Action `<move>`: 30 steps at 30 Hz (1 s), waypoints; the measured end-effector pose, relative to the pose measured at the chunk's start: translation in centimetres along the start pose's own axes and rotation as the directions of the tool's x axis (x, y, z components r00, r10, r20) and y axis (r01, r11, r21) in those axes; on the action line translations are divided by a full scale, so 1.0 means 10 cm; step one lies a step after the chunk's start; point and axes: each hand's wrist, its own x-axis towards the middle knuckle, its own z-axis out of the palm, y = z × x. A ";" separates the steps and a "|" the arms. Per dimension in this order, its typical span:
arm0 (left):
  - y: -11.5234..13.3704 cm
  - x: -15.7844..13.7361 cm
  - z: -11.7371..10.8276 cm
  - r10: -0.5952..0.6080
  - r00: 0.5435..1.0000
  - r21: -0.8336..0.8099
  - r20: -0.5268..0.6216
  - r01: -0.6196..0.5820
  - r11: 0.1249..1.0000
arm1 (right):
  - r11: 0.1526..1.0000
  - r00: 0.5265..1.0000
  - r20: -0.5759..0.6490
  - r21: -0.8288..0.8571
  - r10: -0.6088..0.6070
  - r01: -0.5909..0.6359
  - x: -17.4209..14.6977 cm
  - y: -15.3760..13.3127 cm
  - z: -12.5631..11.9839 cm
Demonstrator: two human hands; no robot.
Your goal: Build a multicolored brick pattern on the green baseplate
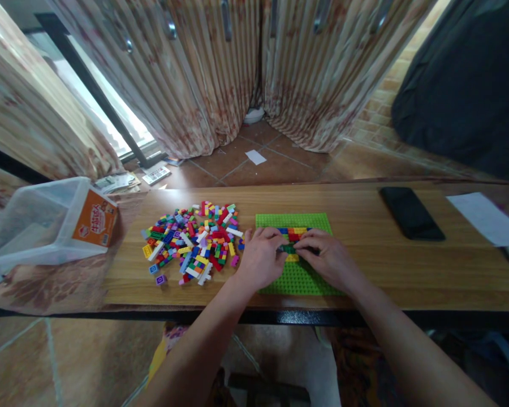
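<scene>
Brick rows [297, 230] partly laid on green baseplate [299, 282]; near part left bare. Loose bricks [199, 243] unplaced. Left hand [261, 255], right hand [328, 259] curled at rows; grip cannot be determined.

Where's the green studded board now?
In the head view, the green board lies on the table, right of the brick pile, under the left hand and right hand.

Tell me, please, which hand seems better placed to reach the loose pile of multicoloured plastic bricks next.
Probably the left hand: it is right beside the brick pile, over the left edge of the green studded plastic baseplate. The right hand is farther from the pile.
</scene>
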 end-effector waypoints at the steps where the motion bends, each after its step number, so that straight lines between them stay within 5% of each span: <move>1: 0.00 0.00 0.01 -0.013 1.000 -0.022 -0.012 0.013 1.000 | 1.000 1.000 0.002 -0.002 0.002 -0.002 0.00 0.00 0.00; 13: 0.07 0.04 0.12 -0.200 0.969 -0.107 -0.143 0.186 0.977 | 0.993 0.991 -0.062 0.033 0.119 -0.117 0.02 0.02 -0.02; 30: 0.10 0.11 0.10 -0.230 0.971 -0.117 -0.065 0.222 0.968 | 0.992 0.989 -0.076 -0.012 0.123 -0.124 0.08 -0.03 0.03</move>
